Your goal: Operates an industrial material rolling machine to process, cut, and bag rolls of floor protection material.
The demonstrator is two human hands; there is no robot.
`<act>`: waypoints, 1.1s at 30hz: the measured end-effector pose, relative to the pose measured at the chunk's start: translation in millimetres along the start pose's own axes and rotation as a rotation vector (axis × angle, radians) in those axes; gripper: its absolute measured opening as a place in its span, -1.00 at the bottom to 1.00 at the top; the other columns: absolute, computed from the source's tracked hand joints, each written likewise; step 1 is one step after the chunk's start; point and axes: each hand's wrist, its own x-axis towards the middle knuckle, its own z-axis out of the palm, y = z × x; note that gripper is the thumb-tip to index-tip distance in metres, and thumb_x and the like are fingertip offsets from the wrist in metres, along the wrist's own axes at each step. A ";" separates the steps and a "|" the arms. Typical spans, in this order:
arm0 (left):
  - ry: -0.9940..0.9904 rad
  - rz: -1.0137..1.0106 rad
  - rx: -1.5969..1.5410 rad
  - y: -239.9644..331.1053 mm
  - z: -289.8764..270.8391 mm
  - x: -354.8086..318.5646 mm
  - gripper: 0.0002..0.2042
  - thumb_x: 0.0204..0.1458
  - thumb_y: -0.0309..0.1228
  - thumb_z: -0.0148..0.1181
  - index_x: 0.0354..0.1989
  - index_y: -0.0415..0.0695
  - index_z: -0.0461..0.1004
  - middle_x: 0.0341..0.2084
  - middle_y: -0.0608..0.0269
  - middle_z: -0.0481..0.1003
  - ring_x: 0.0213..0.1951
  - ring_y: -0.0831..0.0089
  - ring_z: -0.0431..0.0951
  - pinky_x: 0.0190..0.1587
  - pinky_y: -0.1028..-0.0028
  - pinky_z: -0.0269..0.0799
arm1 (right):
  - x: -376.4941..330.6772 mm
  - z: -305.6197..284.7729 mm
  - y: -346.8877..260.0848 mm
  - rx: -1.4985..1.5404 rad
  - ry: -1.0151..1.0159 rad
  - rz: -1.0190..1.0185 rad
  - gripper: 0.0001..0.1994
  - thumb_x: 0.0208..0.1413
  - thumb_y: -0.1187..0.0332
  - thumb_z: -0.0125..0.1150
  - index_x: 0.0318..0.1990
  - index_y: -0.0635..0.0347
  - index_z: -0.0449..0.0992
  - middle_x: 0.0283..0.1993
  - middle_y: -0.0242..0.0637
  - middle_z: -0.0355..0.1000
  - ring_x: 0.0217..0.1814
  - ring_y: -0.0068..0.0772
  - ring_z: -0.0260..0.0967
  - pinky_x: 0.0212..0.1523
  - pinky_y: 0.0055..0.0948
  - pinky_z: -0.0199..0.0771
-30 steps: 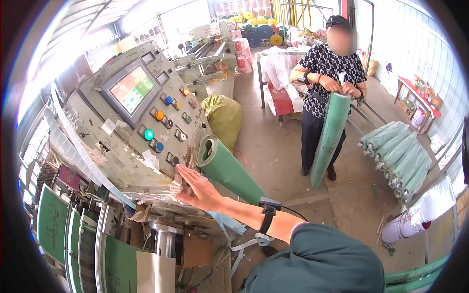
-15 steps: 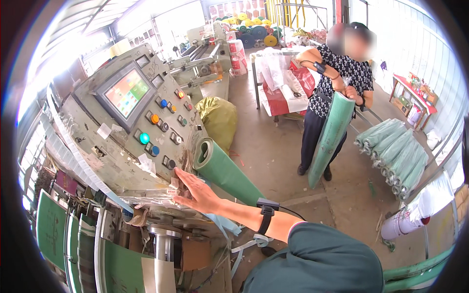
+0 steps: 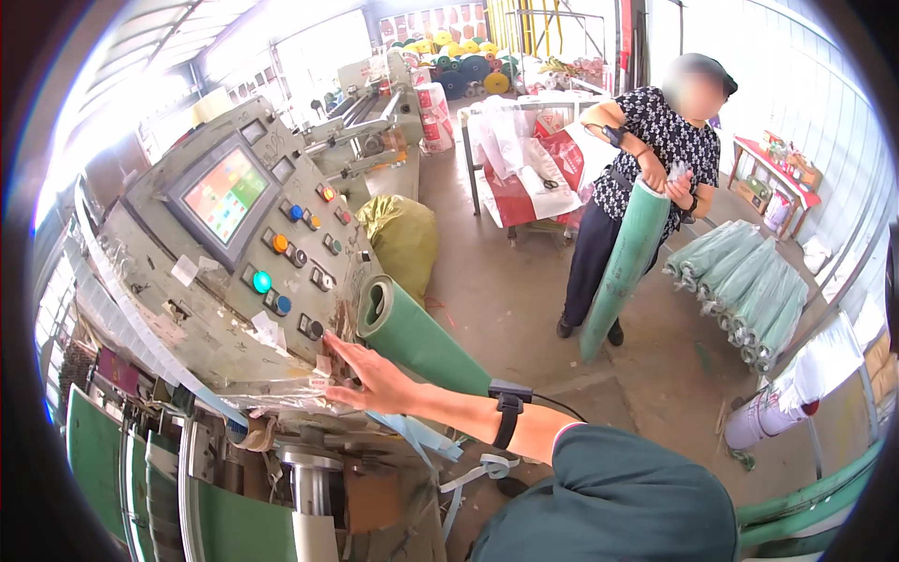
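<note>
My right hand (image 3: 375,382) reaches in from the lower right, fingers stretched out toward the lower corner of a grey control panel (image 3: 220,314). Its fingertips are at or just beside a black knob (image 3: 311,327), and whether they press it I cannot tell. The thumb is spread apart, below the fingers, by the panel's lower edge. Nothing is held in this hand. Above the knob are a lit green button (image 3: 261,281), blue and orange buttons and a lit touchscreen (image 3: 227,197). My left hand is outside the picture.
A rolled green sheet (image 3: 412,328) leans beside the panel. Across the floor a person (image 3: 646,140) holds an upright green roll (image 3: 626,272). Several wrapped green rolls (image 3: 740,281) lie at the right, near a white bucket (image 3: 763,421). Machine rollers (image 3: 314,492) stand below the panel.
The view has shifted slightly, so the panel sits further left and lower. My right hand stays by the black knob. The other person's hands have moved at the top of the green roll.
</note>
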 end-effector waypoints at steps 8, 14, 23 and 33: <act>0.401 0.306 -0.693 92.8 -75.6 -44.3 -0.67 0.03 -0.51 0.16 0.01 -0.23 0.44 -0.01 0.05 0.46 0.09 0.09 0.40 0.18 0.19 0.23 | -12.7 10.0 -45.7 0.023 0.176 -0.159 -0.64 -0.01 0.43 0.29 -0.02 0.28 0.46 0.02 -0.09 0.40 -0.03 -0.17 0.40 -0.18 -0.37 0.51; -0.062 0.628 -0.948 120.1 -69.3 -191.6 -0.79 -0.21 -0.48 0.31 -0.32 -0.13 0.56 -0.16 0.11 0.52 -0.10 0.14 0.51 -0.05 0.24 0.46 | 1.4 104.9 -82.4 0.441 -0.170 0.076 -0.80 0.09 0.44 0.21 -0.11 0.21 0.53 0.13 -0.18 0.37 0.11 -0.31 0.36 -0.17 -0.51 0.50; -0.347 0.255 -0.912 45.5 -46.7 -277.8 -0.81 -0.08 -0.43 0.26 -0.25 -0.15 0.58 -0.19 0.16 0.55 -0.13 0.13 0.52 -0.08 0.28 0.44 | 169.2 226.3 -59.5 0.606 -0.138 0.129 -0.72 -0.04 0.46 0.29 -0.12 0.25 0.52 -0.11 -0.11 0.47 -0.04 -0.30 0.51 -0.12 -0.45 0.50; -0.320 0.039 -0.884 6.4 -34.2 -287.6 -0.80 0.01 -0.32 0.19 -0.24 -0.12 0.57 -0.25 0.11 0.56 -0.19 0.11 0.55 -0.13 0.28 0.45 | 153.0 233.3 -73.3 0.787 0.094 0.037 -0.81 0.12 0.50 0.03 -0.14 0.33 0.49 -0.31 -0.15 0.55 -0.43 -0.41 0.53 -0.43 -0.63 0.48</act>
